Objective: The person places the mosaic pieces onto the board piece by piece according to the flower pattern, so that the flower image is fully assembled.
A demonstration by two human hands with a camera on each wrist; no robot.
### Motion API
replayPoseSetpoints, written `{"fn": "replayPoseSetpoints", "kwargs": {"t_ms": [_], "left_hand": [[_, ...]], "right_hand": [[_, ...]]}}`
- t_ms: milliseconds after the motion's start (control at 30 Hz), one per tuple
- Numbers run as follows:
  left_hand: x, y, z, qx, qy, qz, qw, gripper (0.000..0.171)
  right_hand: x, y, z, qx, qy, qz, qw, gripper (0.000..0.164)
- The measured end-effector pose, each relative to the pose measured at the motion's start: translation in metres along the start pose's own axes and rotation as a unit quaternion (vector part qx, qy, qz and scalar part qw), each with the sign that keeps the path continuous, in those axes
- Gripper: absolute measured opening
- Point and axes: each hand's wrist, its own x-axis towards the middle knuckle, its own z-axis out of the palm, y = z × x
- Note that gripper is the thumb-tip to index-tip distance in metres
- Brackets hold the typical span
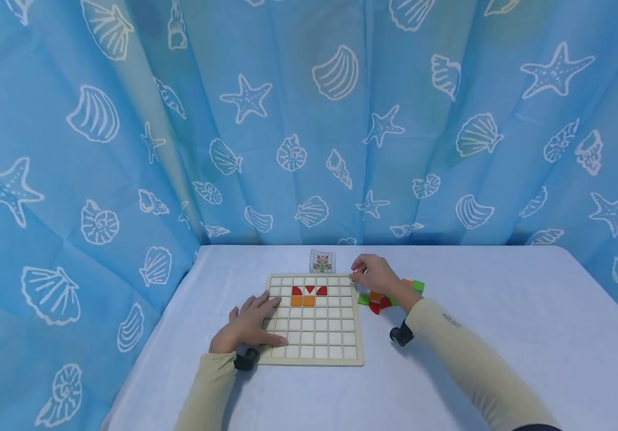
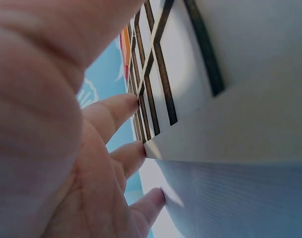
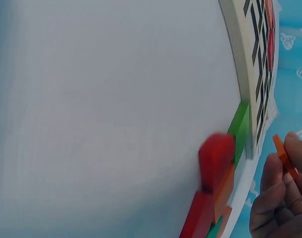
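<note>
At the far left hangs a blue fabric curtain printed with white shells and starfish (image 1: 99, 114), which runs on behind the table, covered in white cloth (image 1: 481, 281). A beige left sleeve (image 1: 206, 389) reaches in, with a small black wrist camera (image 1: 247, 360) at its cuff. The left hand (image 1: 249, 326) lies spread over the left side of a square, pale wooden grid board (image 1: 321, 338), its thumb across the cells near the front; in the left wrist view, 1 fingertip reaches past the board's edge to the cloth. On the board, toward its far side, sit 2 orange square tiles (image 1: 296, 300), side by side. In the row just beyond them are 2 red rounded-edge pieces (image 1: 322, 291) with 1 small red triangle (image 1: 310, 289) between them. Beyond the board's far edge lies a small printed picture card (image 1: 322, 261). The right hand (image 1: 377, 276), above the board's far right corner, pinches a thin orange piece (image 3: 284, 156) between thumb and fingers. Just beside the board's right edge is a loose group of green, orange and red pieces (image 1: 376, 297), partly hidden by the right arm. Farther right, a second black wrist camera (image 1: 401, 334) sits by a beige right sleeve (image 1: 465, 353) bearing small dark lettering.
</note>
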Motion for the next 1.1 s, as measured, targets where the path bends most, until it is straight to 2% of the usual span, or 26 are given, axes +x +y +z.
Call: {"fn": "replayPoseSetpoints", "kwargs": {"t_ms": [267,500,800,1100], "left_hand": [[0.0,-0.001,0.005,0.01,0.002,-0.001,0.9999,0.103],[-0.001,0.001,0.002,0.012,0.003,0.0,0.9999,0.102],[0.0,0.0,0.001,0.01,0.001,-0.001,1.0,0.102],[0.001,-0.001,0.001,0.009,0.002,0.003,0.9999,0.101]], "right_hand": [[0.0,-0.006,0.011,0.015,-0.002,0.011,1.0,0.023],[-0.001,-0.019,0.021,0.031,0.001,0.033,0.999,0.025],[-0.007,-0.043,0.037,0.074,-0.002,-0.024,0.997,0.02],[-0.009,-0.045,0.05,0.062,-0.034,-0.05,0.996,0.013]]}}
